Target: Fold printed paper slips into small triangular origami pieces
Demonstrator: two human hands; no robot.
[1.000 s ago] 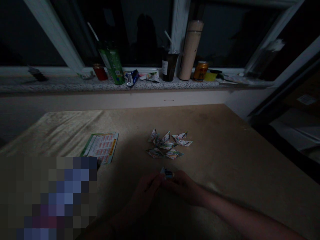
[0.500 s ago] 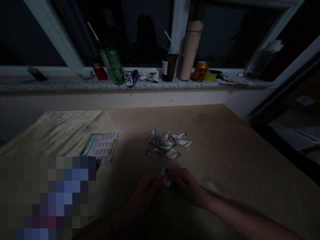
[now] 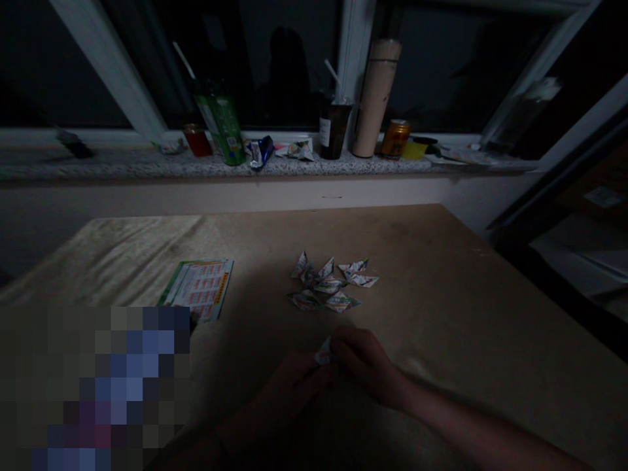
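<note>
Between my two hands is a small piece of folded printed paper [image 3: 324, 352], a pale pointed shape close above the tabletop. My left hand [image 3: 297, 383] grips its lower left side, with the fingers dim in shadow. On the upper right, the fingers of my right hand [image 3: 360, 360] pinch its edge. Just beyond my hands lies a cluster of several folded paper pieces [image 3: 328, 282], pointed and covered in colourful print. The fine folds of the held paper are too dark to make out.
A printed sheet [image 3: 201, 288] lies left on the wooden table [image 3: 441, 294], near a pixelated patch. Along the granite windowsill [image 3: 289, 169] stand a green bottle [image 3: 228, 131], a dark cup with a straw [image 3: 334, 131], a tall beige flask [image 3: 377, 98] and a golden can [image 3: 395, 139].
The held paper has turned in my fingers, its point now tilting right. My left hand has shifted slightly down, while my right hand stays nearly in place.
</note>
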